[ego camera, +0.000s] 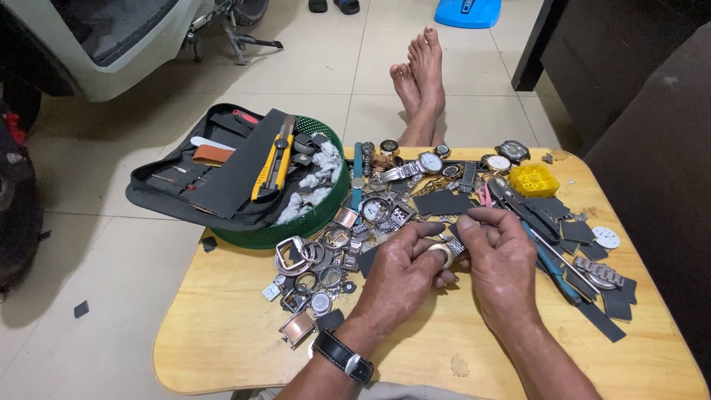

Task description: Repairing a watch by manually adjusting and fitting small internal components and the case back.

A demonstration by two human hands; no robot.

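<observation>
Left hand (400, 270) and right hand (500, 255) pinch a small watch case (443, 253) just before the parts heap (333, 252); judged light, slippery, fragile; grip by rim.

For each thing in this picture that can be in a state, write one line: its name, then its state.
left hand: pinching the watch part
right hand: pinching the watch part
watch part: held above the table
tool case: unzipped, lying open
utility knife: resting on the case
green basket: upright, holding cloth

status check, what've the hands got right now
Left hand and right hand both pinching a small watch case with metal band. Watch parts pile close alongside left hand.
</observation>
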